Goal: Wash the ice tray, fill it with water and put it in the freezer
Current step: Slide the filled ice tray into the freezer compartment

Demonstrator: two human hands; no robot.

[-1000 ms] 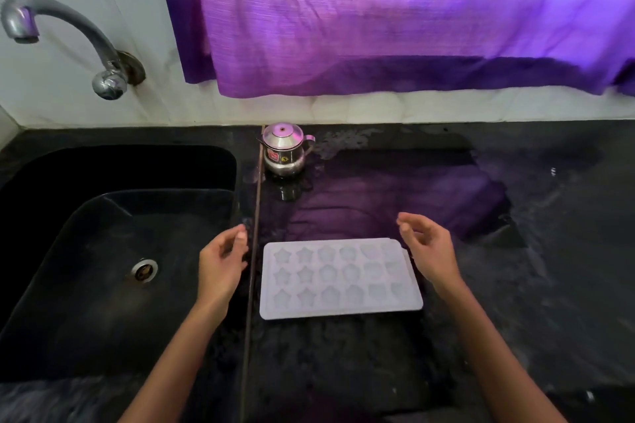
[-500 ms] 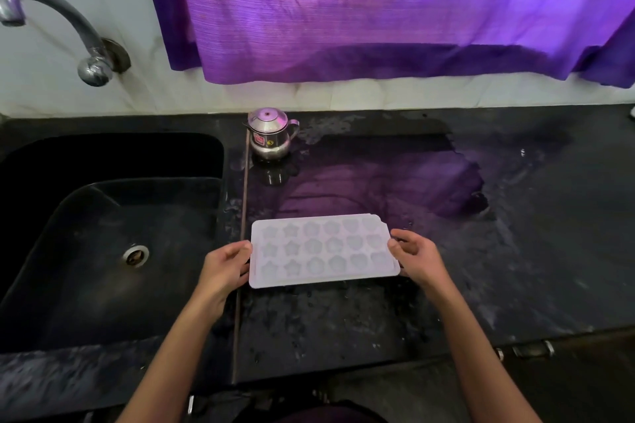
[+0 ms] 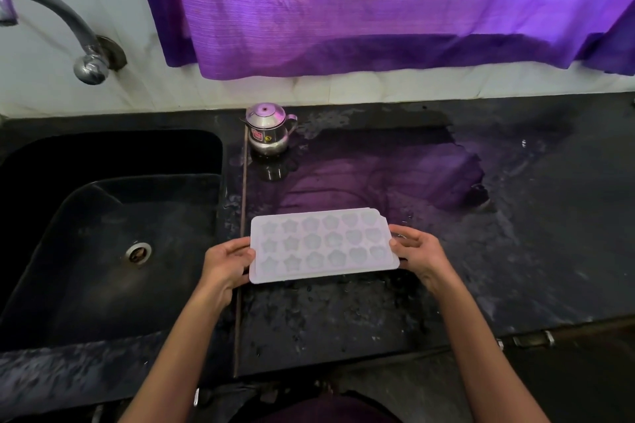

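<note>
Nearest the viewer, two bare forearms reach up from the bottom edge over the front of a dark, wet stone counter. The left hand grips the left short edge of the ice tray, its thumb lying on the tray's top rim and its fingers curled under out of sight. The right hand holds the right short edge the same way, thumb on the rim near the near right corner, the other fingers curled beside and beneath the edge. The tray is a pale, translucent rectangle with three rows of star and rounded moulds, held roughly level just right of the seam that divides the counter from the sink; whether it rests on the counter or is lifted just clear of it cannot be told. Whether the moulds hold water cannot be told either. To the left lies a black sink with a round metal drain in its floor. Farther back, at the seam, stands a small steel pot with a lid and a sticker. On the far white wall a curved metal tap projects over the sink, and a purple curtain hangs to its right, its colour mirrored in the wet counter.
</note>
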